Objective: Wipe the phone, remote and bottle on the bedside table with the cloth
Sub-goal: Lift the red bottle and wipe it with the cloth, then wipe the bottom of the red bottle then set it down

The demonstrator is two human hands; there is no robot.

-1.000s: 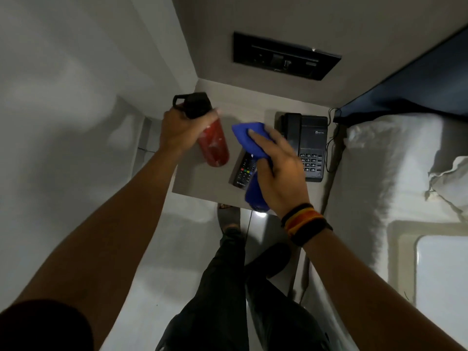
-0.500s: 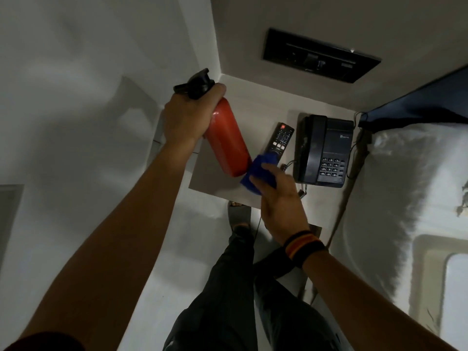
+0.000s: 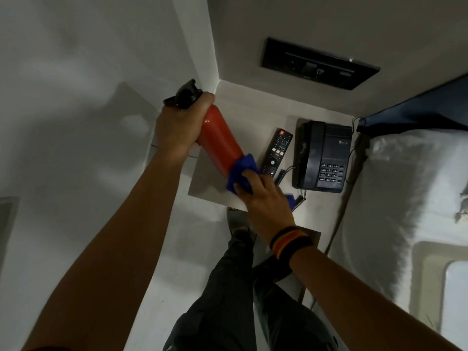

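Right hand (image 3: 266,201), striped wristband (image 3: 291,241) on the wrist, closed on the blue cloth (image 3: 240,171) at the bedside table's (image 3: 210,178) near edge, cloth pressed against the lower end of the red bottle (image 3: 219,143). Bottle tilted, lifted off the table, black cap (image 3: 183,97) up over the far left corner. Left hand (image 3: 177,127) wrapped tight around the bottle's neck end. Remote (image 3: 277,150) flat mid-table, just right of the bottle. Black phone (image 3: 323,157) along the right edge, beside the remote. Dark wall panel (image 3: 319,64) beyond the far edge.

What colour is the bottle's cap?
Black, on the red bottle; cap shows best in the head view.
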